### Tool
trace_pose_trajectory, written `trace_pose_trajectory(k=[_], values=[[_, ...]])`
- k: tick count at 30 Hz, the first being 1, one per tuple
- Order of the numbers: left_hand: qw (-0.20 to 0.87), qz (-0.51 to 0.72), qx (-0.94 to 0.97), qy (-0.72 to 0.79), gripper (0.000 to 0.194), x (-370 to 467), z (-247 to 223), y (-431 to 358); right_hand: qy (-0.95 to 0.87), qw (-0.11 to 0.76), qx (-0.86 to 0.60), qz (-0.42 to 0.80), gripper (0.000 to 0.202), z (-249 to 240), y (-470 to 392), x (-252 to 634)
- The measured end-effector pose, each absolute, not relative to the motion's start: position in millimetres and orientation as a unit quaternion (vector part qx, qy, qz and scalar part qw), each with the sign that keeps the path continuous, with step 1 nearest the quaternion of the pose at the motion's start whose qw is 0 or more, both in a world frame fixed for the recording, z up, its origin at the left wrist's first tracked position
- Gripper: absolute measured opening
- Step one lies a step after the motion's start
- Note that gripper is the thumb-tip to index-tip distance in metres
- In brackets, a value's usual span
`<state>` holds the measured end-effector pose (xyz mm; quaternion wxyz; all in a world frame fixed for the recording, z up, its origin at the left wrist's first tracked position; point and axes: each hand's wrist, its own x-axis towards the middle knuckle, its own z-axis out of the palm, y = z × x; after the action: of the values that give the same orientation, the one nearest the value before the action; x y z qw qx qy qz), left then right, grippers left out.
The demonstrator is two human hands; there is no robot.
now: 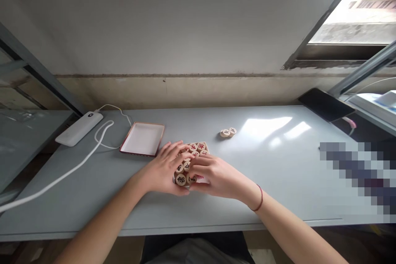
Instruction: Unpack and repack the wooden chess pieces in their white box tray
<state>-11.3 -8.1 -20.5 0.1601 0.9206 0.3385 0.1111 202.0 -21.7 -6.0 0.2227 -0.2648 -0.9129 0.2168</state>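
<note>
Head view looks down on a grey desk (278,181) where both hands meet over a small box of round wooden chess discs (198,148). That box lies directly under the fingers, its long axis running away from the person. Left hand (165,169) lies spread and loosely curled over the near-left discs, touching them; right hand (213,173) comes in from the right, fingers (198,165) bent onto the discs, though whether any disc is pinched I cannot tell. Discs carry red and black Chinese characters, too small to read. Beside the box lies its lid (142,138); two loose discs (228,132) sit well apart; a power bank (79,128) has no legible brand.
</note>
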Motion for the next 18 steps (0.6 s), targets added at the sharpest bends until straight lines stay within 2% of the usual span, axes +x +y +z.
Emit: trace_pose_trajectory(k=[3,6,10,13,18], values=[[0.168,0.117,0.916,0.345,0.077,-11,-19,-9,-0.916,0.219,-0.257,0.217,0.014,-7,-22,199],[0.185,0.099,0.912,0.353,0.080,-11,-19,-8,-0.895,0.242,-0.272,0.257,0.014,-3,-18,206],[0.204,0.071,0.907,0.361,0.084,-12,-19,-6,-0.831,0.290,-0.428,0.203,0.023,-2,-1,232],[0.210,0.067,0.903,0.368,0.079,-11,-17,-5,-0.783,0.236,-0.563,0.121,0.035,-9,14,251],[0.211,0.061,0.899,0.379,0.076,-12,-14,-4,-0.756,0.132,-0.634,0.091,0.044,-25,28,263]])
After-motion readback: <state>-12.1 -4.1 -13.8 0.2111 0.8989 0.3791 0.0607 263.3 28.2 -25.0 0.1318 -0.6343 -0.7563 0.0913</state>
